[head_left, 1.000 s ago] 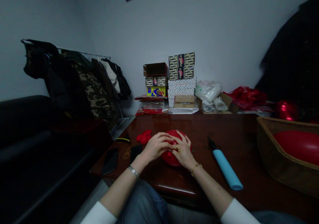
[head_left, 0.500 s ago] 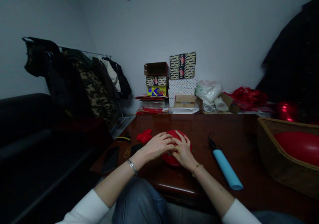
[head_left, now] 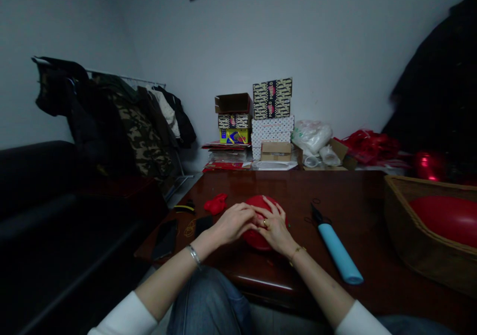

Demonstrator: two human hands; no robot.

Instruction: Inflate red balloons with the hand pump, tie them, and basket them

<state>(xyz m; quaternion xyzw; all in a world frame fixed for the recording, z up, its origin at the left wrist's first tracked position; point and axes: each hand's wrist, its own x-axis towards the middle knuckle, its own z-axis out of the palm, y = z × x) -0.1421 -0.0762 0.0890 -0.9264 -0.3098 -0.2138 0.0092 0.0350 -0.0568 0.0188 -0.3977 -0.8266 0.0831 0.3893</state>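
Note:
A round red balloon [head_left: 257, 240] rests at the near part of the dark wooden table, partly covered by both hands. The curled fingers of my left hand [head_left: 235, 221] pinch at the balloon's near side, where its neck seems to be; the fingertips hide the exact spot. My right hand [head_left: 275, 228], with a ring on one finger, grips the balloon from the right, its fingers lying over the top. To the right lies a light blue balloon pump [head_left: 340, 253] with a black nozzle. A small heap of limp red balloons [head_left: 215, 204] sits left of my hands.
A wicker basket [head_left: 395, 215] holding a red balloon [head_left: 447, 218] stands on the right. Dark phone-like slabs [head_left: 165, 239] and thin yellowish bands [head_left: 190, 228] lie at the left. Stacked boxes [head_left: 272, 99] stand behind the table [head_left: 335, 186].
My left hand has shifted slightly left and down, its fingers drawn in more tightly. My right hand stays on the balloon almost unmoved.

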